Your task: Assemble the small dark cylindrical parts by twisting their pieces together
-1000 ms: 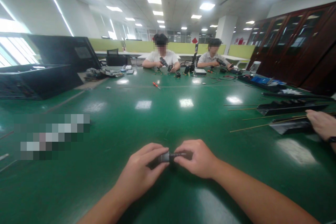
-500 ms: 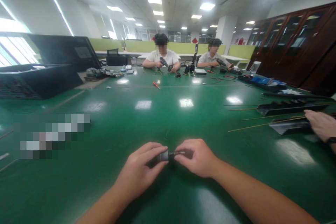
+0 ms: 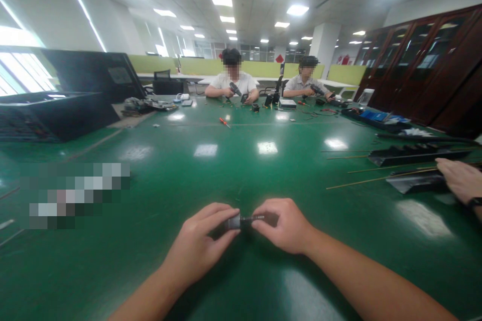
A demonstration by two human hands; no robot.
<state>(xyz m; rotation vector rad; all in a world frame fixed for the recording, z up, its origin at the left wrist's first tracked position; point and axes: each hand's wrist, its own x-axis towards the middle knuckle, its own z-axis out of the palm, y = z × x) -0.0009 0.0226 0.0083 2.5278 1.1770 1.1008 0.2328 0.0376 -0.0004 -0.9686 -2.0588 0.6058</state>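
Just above the green table, my left hand point(image 3: 205, 238) is closed round a small grey-and-black cylindrical part point(image 3: 234, 221), with fingers on top and the thumb below. A thin dark ridged rod point(image 3: 246, 220) juts from the cylinder toward the right. My right hand point(image 3: 284, 225) pinches the far end of that rod between thumb and fingers. Both pieces lie level, end to end; whether they are joined, I cannot tell. Much of the cylinder is hidden inside my left hand.
On the green table point(image 3: 169, 160) lies an orange screwdriver point(image 3: 224, 122). Black metal channels point(image 3: 416, 180) and thin brass-coloured rods point(image 3: 361, 184) lie at right beside another person's hand point(image 3: 460, 179). Two people sit opposite with power drills point(image 3: 235, 89). A black box point(image 3: 56, 118) stands at left.
My hands have drawn very slightly apart, so a little more of the rod shows between them. Both keep their hold, and the surroundings look the same.
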